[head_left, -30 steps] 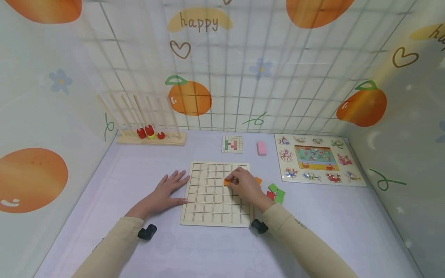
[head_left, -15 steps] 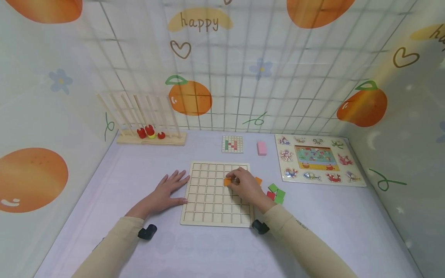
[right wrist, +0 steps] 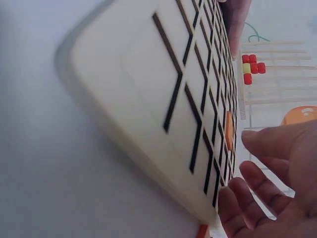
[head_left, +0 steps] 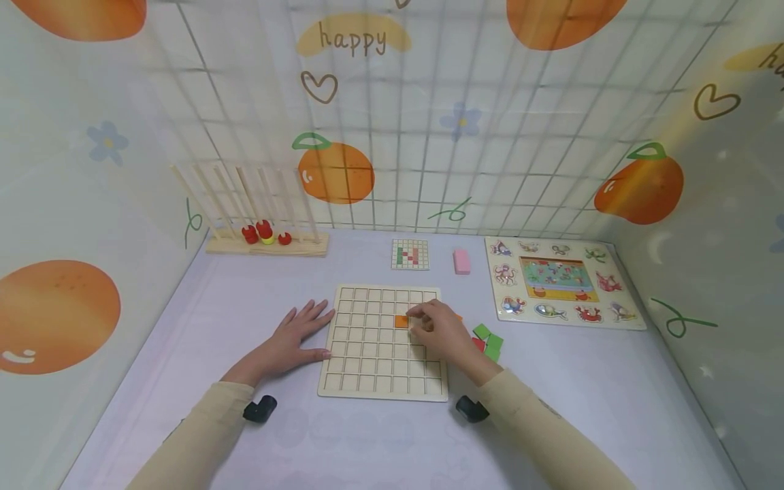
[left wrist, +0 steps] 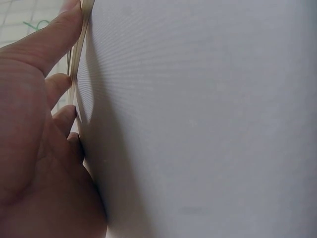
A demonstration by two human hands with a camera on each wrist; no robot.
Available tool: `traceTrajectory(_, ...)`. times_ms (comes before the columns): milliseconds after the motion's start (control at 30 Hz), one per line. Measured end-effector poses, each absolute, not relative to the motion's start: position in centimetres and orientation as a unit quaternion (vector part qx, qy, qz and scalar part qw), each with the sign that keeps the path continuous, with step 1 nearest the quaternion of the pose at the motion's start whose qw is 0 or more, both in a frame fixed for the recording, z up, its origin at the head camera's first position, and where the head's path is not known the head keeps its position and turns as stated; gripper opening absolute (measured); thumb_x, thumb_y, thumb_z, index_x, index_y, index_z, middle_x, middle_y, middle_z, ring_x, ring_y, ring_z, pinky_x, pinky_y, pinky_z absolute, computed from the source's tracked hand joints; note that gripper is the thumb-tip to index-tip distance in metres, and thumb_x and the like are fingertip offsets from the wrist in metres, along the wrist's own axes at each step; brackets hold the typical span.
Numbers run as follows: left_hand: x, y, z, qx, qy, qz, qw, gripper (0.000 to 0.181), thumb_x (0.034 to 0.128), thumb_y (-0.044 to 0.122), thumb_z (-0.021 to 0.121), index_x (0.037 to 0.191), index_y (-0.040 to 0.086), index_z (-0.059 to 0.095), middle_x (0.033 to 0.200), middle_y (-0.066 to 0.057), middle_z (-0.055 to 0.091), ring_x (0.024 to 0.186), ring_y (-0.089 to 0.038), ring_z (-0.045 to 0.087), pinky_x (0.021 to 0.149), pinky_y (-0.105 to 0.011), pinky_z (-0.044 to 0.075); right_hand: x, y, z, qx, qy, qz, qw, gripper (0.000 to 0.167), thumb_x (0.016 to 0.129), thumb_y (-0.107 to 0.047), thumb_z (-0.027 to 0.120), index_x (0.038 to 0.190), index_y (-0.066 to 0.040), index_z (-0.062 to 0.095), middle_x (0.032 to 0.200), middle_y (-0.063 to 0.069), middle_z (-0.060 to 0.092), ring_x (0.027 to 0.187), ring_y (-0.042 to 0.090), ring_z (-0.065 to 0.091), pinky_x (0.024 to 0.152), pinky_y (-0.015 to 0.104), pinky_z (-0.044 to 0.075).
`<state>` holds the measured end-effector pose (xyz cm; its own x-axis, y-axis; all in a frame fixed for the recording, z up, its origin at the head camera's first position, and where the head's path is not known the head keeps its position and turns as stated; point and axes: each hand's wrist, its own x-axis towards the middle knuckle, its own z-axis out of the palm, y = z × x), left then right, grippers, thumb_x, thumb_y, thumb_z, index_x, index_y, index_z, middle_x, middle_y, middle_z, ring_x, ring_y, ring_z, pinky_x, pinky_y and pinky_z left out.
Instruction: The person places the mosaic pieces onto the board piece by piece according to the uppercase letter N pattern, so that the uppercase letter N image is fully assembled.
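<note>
A pale wooden grid board (head_left: 363, 390) lies at mid-table in the head view. One orange square tile (head_left: 401, 321) rests in a cell right of its middle. My left hand (head_left: 290, 344) lies with fingers spread, the thumb and fingertips touching the board's left edge; the left wrist view also shows fingers (left wrist: 60, 88) at that edge. Above the board's right side is my right hand (head_left: 444, 333), just right of the tile and apart from it. Its fingers are loosely bent with nothing between them in the right wrist view. Another orange tile (head_left: 461, 317) is mostly hidden behind this hand.
Several green tiles (head_left: 493, 346) and a red tile (head_left: 478, 344) lie right of the board. Behind it are a small pattern card (head_left: 410, 254) and a pink block (head_left: 461, 261). A sea-animal puzzle (head_left: 508, 262) lies back right; a wooden peg rack (head_left: 288, 250) with beads stands back left.
My right hand has let go of the orange tile and moved slightly right, leaving it on the board. The left hand has stayed in place.
</note>
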<state>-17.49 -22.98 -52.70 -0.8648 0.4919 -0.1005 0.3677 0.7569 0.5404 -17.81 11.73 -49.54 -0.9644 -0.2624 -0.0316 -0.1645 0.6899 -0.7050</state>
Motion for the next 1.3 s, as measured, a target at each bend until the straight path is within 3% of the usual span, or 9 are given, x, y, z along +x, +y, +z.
traceTrajectory(167,-17.5,-22.9,-52.7,0.230,0.930,0.259,0.120,0.090,0.0879,0.056,0.073,0.160,0.018,0.034,0.170,-0.007,0.017,0.157,-0.035,0.005,0.124,-0.058,-0.003,-17.3,12.7,-49.2,-0.106,0.922,-0.368,0.057,0.027,0.091,-0.012,0.076,0.118,-0.016,0.074,0.112,0.001,0.065,0.100,0.020,0.059,0.088,0.037,0.056)
traceTrajectory(500,-17.5,-22.9,-52.6,0.230,0.932,0.255,0.119,0.090,0.0882,0.055,0.073,0.160,0.017,0.034,0.170,-0.008,0.018,0.156,-0.035,0.005,0.124,-0.058,-0.002,-16.8,15.8,-49.1,-0.084,0.929,-0.356,0.053,0.030,0.092,-0.014,0.076,0.121,-0.015,0.071,0.108,0.002,0.063,0.091,0.018,0.057,0.077,0.033,0.053)
traceTrajectory(967,-17.4,-22.9,-52.6,0.232,0.929,0.264,0.118,0.090,0.0886,0.054,0.073,0.160,0.016,0.034,0.170,-0.008,0.017,0.156,-0.035,0.005,0.124,-0.057,-0.003,-16.5,18.2,-50.2,-0.058,0.942,-0.326,0.061,0.034,0.089,-0.016,0.080,0.122,-0.013,0.071,0.110,0.000,0.066,0.096,0.019,0.060,0.088,0.038,0.055)
traceTrajectory(1300,-17.4,-22.9,-52.8,0.232,0.929,0.262,0.116,0.090,0.0886,0.053,0.074,0.160,0.017,0.033,0.170,-0.007,0.016,0.156,-0.035,0.004,0.124,-0.058,-0.003,-16.3,18.3,-50.2,-0.065,0.955,-0.285,0.050,0.033,0.087,-0.017,0.080,0.119,-0.013,0.073,0.094,-0.001,0.063,0.085,0.018,0.052,0.073,0.032,0.046)
